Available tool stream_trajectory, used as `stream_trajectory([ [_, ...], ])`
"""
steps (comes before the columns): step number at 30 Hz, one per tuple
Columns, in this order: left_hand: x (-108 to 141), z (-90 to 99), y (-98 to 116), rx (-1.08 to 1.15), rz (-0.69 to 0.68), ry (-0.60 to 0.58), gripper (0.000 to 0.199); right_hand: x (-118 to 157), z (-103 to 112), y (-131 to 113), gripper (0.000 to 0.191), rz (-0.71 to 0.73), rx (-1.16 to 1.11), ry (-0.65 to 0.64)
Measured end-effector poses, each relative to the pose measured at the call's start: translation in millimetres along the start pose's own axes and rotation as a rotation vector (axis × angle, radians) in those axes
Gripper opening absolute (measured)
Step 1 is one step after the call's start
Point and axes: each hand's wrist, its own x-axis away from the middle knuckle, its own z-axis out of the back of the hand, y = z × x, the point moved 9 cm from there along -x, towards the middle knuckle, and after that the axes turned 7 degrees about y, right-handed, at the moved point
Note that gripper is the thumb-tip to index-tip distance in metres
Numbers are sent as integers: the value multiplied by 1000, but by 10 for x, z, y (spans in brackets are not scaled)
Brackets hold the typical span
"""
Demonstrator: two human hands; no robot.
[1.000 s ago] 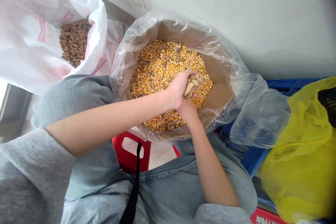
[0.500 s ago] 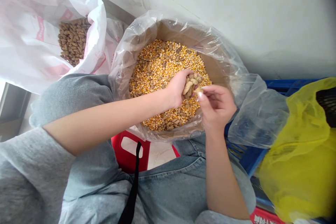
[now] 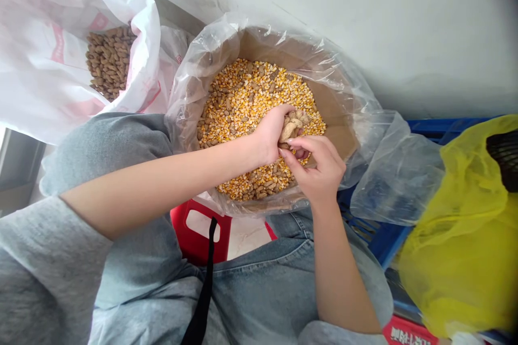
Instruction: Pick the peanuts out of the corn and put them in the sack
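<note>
My left hand (image 3: 270, 133) is cupped around several unshelled peanuts (image 3: 292, 125), held above the corn kernels (image 3: 243, 102). The thumb and index finger of my right hand (image 3: 321, 170) are pinched at the lower edge of that handful, closed on a peanut (image 3: 284, 146) that is partly hidden by the fingertips. Below both hands, yellow corn mixed with brown peanuts fills part of a round container lined with a clear plastic bag (image 3: 343, 81). More loose peanuts lie among the corn near the container's front side.
At the left, a white woven sack (image 3: 141, 27) stands open with brown peanuts (image 3: 109, 59) inside. A blue crate (image 3: 384, 245) and a yellow mesh bag (image 3: 465, 242) are at the right. A red stool (image 3: 202, 250) shows between my legs. The wall (image 3: 404, 27) rises behind the container.
My right hand has moved left and slightly down, from the right side of the handful to its lower edge by my left palm. My left hand stays nearly in place with the peanuts.
</note>
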Motion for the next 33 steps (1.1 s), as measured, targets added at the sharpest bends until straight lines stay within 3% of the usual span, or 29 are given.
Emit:
stream_trajectory([
  [11, 0, 3, 160, -97, -118, -73, 15, -5, 130, 144, 12, -220, -186, 177],
  [16, 160, 28, 398, -80, -173, -79, 15, 8, 93, 233, 14, -326, -268, 169],
  [21, 413, 49, 805, -18, -254, -102, 16, 7, 12, 250, 14, -360, -328, 139],
  [26, 737, 212, 1354, 81, -362, -100, 17, 27, -126, 221, 14, -362, -331, 20],
  [29, 990, 379, 1743, 139, -456, -136, 20, 44, -163, 200, 14, -354, -307, -26],
  [33, 1343, 806, 2289, 189, -650, -68, 29, 76, -186, 213, 15, -352, -271, -66],
])
